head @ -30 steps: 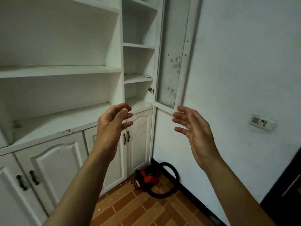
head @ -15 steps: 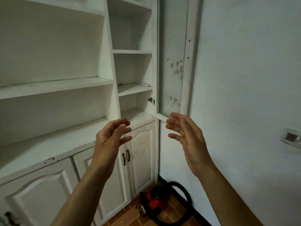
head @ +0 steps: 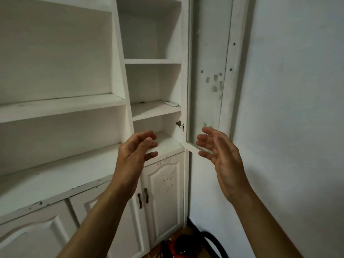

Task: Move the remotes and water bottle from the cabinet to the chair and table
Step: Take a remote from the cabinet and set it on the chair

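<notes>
A white cabinet (head: 119,101) with open shelves fills the left and centre. On the narrow right-hand shelf lies a small white remote (head: 171,103), with a thin dark object (head: 141,102) to its left. My left hand (head: 135,151) is raised below that shelf, fingers apart, holding nothing. My right hand (head: 221,155) hovers by the lower corner of the open glass door (head: 206,71), also empty with fingers spread. No water bottle is visible.
The glass door stands swung out against the white wall (head: 297,108). Lower cabinet doors (head: 163,190) with dark handles are closed. A red and black machine with a hose (head: 184,246) sits on the floor in the corner.
The view has tilted up and drawn closer to the cabinet. Both hands have risen slightly toward the narrow shelf column and stay empty.
</notes>
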Tool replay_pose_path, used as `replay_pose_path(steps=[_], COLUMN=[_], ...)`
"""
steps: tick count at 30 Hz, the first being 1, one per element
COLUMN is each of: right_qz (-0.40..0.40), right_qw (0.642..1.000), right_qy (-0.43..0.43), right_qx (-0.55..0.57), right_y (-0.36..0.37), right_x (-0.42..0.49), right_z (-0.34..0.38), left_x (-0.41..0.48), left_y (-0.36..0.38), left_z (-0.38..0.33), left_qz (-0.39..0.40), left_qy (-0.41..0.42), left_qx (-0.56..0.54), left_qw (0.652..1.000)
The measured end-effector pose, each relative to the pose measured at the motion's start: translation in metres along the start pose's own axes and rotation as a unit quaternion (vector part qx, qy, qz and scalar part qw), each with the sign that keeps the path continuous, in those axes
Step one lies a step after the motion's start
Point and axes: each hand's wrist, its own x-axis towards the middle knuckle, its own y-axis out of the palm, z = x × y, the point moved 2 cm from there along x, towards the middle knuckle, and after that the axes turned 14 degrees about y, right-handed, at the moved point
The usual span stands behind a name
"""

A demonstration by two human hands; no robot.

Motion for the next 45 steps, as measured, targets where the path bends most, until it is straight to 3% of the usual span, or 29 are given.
replay_pose_path(steps=[8,18,30,45], right_qz=[-0.008,-0.034,-0.026,-0.003], right_qw=[0.999,0.996,0.996,0.999], right_qy=[0.008,-0.044,-0.010,-0.001], right_qx=[-0.032,-0.070,-0.085,-0.046], right_y=[0.015,0.076,0.105,0.063], right_x=[0.088,0.222,0.340,0.496], right_z=[-0.024,-0.022,-0.071,-0.099], left_x=[0.072,0.210,0.302,0.395], left_y=[0.005,-0.013,-0.027,0.065], left_z=[0.056,0.118,0.199,0.267], left_qz=[0.004,0.045,0.024,0.012], left_qy=[0.005,0.015,-0.001,-0.008], left_qx=[-0.019,-0.078,-0.075,-0.006], left_qw=[1.000,0.996,0.997,1.000])
